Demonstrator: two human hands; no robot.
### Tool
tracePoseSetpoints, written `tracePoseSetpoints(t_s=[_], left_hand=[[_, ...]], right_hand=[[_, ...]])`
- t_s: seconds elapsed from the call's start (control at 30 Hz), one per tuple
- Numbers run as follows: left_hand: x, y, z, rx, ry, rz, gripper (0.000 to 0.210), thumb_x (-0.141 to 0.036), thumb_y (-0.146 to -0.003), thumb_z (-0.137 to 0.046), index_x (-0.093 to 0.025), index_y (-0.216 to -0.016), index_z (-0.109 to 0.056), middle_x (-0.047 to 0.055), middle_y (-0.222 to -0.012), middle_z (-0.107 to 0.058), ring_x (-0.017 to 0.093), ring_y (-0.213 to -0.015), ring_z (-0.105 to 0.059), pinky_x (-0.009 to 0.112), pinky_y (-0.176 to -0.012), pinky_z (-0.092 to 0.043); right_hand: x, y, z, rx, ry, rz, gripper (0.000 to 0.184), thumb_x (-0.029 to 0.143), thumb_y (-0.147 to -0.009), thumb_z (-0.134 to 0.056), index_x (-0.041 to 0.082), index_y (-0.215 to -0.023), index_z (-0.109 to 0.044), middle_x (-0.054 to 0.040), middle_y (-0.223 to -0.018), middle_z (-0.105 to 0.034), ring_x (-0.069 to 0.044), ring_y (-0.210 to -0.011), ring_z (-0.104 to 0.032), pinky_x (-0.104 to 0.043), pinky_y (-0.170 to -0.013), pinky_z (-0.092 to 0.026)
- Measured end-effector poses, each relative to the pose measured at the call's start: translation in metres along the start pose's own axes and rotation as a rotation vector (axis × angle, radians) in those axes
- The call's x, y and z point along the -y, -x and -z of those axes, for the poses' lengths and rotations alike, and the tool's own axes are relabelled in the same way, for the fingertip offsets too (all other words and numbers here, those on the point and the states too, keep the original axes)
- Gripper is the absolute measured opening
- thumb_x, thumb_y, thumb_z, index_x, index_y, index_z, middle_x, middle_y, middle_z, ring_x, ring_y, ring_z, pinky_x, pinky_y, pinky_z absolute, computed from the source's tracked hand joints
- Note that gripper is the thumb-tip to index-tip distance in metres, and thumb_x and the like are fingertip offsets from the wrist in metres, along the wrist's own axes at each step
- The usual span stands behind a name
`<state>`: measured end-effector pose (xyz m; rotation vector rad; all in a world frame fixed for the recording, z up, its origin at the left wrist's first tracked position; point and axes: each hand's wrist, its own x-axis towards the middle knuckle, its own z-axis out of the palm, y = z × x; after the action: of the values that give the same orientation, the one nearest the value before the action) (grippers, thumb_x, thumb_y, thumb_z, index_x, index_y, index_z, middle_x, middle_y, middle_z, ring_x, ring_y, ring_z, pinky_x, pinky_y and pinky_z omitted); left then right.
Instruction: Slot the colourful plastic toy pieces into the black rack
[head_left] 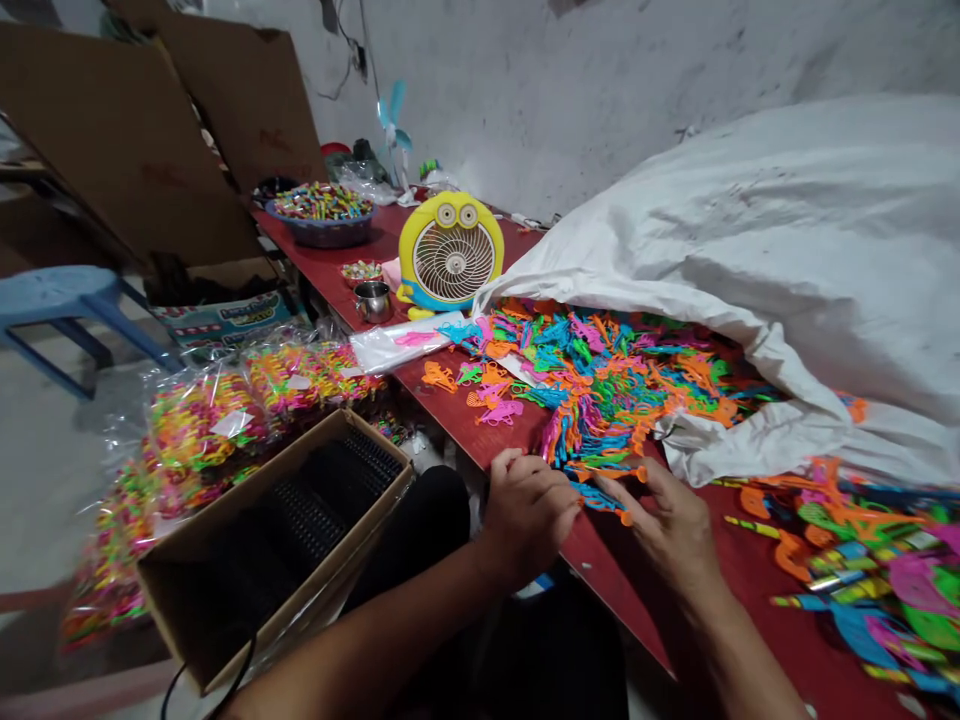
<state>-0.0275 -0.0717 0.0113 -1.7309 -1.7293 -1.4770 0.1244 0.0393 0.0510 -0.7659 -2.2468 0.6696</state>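
Observation:
Both my hands are at the front edge of the red table, at a row of flat, brightly coloured plastic toy pieces (600, 478). My left hand (529, 510) is closed at the row's left end, its fingers curled and their tips partly hidden. From the right, my right hand (667, 520) grips the same pieces between thumb and fingers. Just behind them spreads a loose heap of similar pieces (622, 375) in orange, blue, green and pink. The heap spills out of the mouth of a large white sack (787, 240).
A yellow fan (452, 250), metal cup (373, 300) and clear plastic bags (412, 342) stand or lie beyond. At right lie toys with striped sticks (862, 580). Left below are an open carton (274, 540), filled bags (202, 415) and a blue stool (64, 295). A basin (322, 230) stands farther back.

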Motion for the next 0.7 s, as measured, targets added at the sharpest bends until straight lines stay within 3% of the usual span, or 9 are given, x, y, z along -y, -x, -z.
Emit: tracePoseSetpoints(t_s=[0.23,0.37,0.5,0.6,0.7], left_hand=[[0.004,-0.013,0.008,0.046,-0.126,0.041,0.004,-0.033,-0.085,-0.071,-0.03,-0.083,-0.071,-0.002,-0.089,-0.069,0.017,-0.091,-0.055,0.042,-0.095,-0.029],[0.005,-0.018,0.006,0.038,-0.14,0.05,0.009,-0.033,-0.086,-0.07,-0.029,-0.078,-0.072,-0.002,-0.086,-0.067,0.017,-0.089,-0.054,0.043,-0.098,-0.027],[0.007,-0.025,0.01,0.14,-0.11,0.036,0.012,-0.031,-0.09,-0.064,-0.026,-0.084,-0.073,0.0,-0.081,-0.066,0.017,-0.086,-0.053,0.042,-0.094,-0.03],[0.007,-0.033,0.02,0.199,-0.114,0.03,0.012,-0.031,-0.091,-0.063,-0.025,-0.091,-0.073,0.001,-0.084,-0.066,0.018,-0.088,-0.054,0.041,-0.092,-0.032],[0.008,-0.04,0.03,0.226,-0.153,0.023,0.01,-0.032,-0.089,-0.067,-0.026,-0.091,-0.074,0.002,-0.09,-0.066,0.019,-0.092,-0.054,0.041,-0.09,-0.032]], right_hand=[[-0.004,0.008,-0.001,0.06,-0.172,-0.082,0.02,0.038,-0.09,-0.058,0.022,-0.103,-0.058,-0.0016,-0.085,-0.065,-0.015,-0.075,-0.064,-0.024,-0.066,-0.051],[0.007,0.023,-0.021,-0.074,0.017,-0.054,0.021,0.035,-0.092,-0.053,0.021,-0.107,-0.058,-0.0051,-0.091,-0.064,-0.018,-0.08,-0.063,-0.029,-0.07,-0.051],[0.03,0.029,-0.047,-0.216,0.121,-0.07,0.023,0.029,-0.092,-0.046,0.019,-0.109,-0.058,-0.0078,-0.089,-0.064,-0.02,-0.08,-0.062,-0.031,-0.069,-0.049],[0.034,0.027,-0.059,-0.263,0.066,-0.124,0.028,0.028,-0.092,-0.045,0.017,-0.114,-0.058,-0.0086,-0.092,-0.065,-0.02,-0.081,-0.062,-0.032,-0.07,-0.049],[0.021,0.025,-0.062,-0.295,-0.132,-0.249,0.031,0.032,-0.089,-0.049,0.017,-0.114,-0.058,-0.0041,-0.083,-0.064,-0.016,-0.067,-0.059,-0.029,-0.064,-0.049]])
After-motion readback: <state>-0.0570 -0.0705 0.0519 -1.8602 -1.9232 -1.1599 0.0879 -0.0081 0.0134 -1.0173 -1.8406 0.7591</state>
